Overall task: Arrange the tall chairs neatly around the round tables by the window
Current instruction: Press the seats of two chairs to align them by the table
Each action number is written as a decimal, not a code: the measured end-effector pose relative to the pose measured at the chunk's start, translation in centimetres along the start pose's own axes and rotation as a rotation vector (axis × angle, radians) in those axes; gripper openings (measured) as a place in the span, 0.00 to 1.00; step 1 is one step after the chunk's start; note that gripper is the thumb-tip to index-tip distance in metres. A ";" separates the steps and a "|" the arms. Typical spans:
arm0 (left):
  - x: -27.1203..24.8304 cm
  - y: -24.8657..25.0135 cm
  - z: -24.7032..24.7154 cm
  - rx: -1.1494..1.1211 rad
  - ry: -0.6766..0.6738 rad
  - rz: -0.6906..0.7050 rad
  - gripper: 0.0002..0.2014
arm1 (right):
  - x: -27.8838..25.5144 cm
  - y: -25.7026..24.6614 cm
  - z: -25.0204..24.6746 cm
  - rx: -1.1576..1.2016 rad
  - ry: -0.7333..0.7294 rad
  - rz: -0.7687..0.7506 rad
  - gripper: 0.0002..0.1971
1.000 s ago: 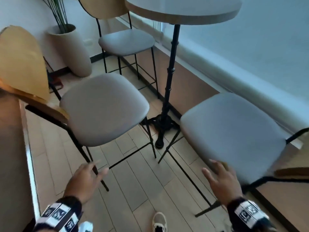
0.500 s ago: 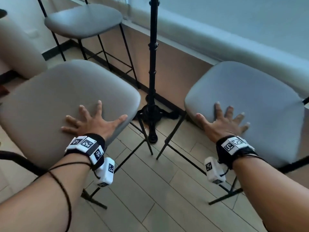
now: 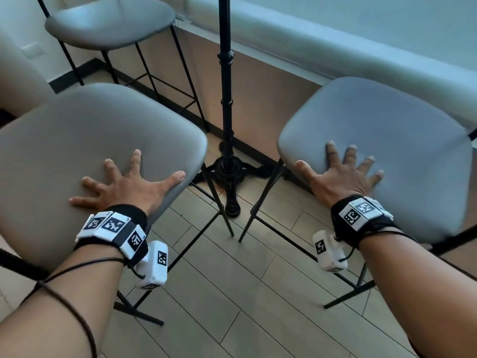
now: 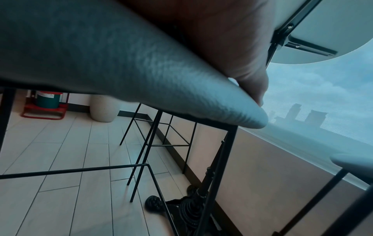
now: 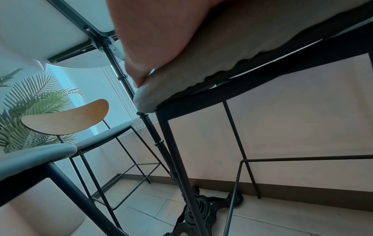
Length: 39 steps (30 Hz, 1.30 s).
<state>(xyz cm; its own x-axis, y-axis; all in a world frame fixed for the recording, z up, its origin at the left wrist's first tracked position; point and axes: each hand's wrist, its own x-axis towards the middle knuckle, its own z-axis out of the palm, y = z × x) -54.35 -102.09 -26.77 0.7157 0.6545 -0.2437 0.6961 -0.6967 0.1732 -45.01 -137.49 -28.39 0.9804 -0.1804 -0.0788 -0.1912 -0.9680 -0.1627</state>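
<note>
Two tall chairs with grey padded seats and thin black legs flank the black table post [image 3: 226,73]. My left hand [image 3: 124,182] lies flat with spread fingers on the near corner of the left chair seat [image 3: 85,140], thumb along its edge [image 4: 256,89]. On the near corner of the right chair seat [image 3: 387,140] my right hand [image 3: 340,171] presses flat too, fingers straight, thumb [image 5: 139,76] at the seat's rim. A third tall chair [image 3: 108,19] stands beyond, near the window. The round tabletop shows from below in the left wrist view [image 4: 322,32].
The table's ornate cast base [image 3: 229,174] sits on the wood-look floor between the chairs' legs. A low wall and window sill [image 3: 335,55] run along the right. A pale planter [image 4: 104,108] and a fire extinguisher in a red stand [image 4: 47,102] stand at the far wall.
A second ago both hands hovered short of the chairs; they now lie flat on the two seats. Over the last half second the view closed in slightly; the hands stayed put.
</note>
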 end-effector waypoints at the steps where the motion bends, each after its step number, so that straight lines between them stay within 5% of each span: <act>1: -0.1 0.0 0.0 -0.001 -0.004 -0.002 0.62 | 0.0 0.0 0.0 0.002 -0.001 -0.001 0.52; 39: -0.9 -0.6 0.9 -0.003 0.029 -0.015 0.61 | 1.1 -2.5 1.3 0.008 0.020 0.002 0.52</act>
<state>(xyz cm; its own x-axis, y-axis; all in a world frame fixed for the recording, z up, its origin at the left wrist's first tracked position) -55.45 -102.58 -27.50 0.7067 0.6731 -0.2182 0.7068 -0.6860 0.1730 -43.47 -135.05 -29.31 0.9808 -0.1856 -0.0594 -0.1932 -0.9662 -0.1708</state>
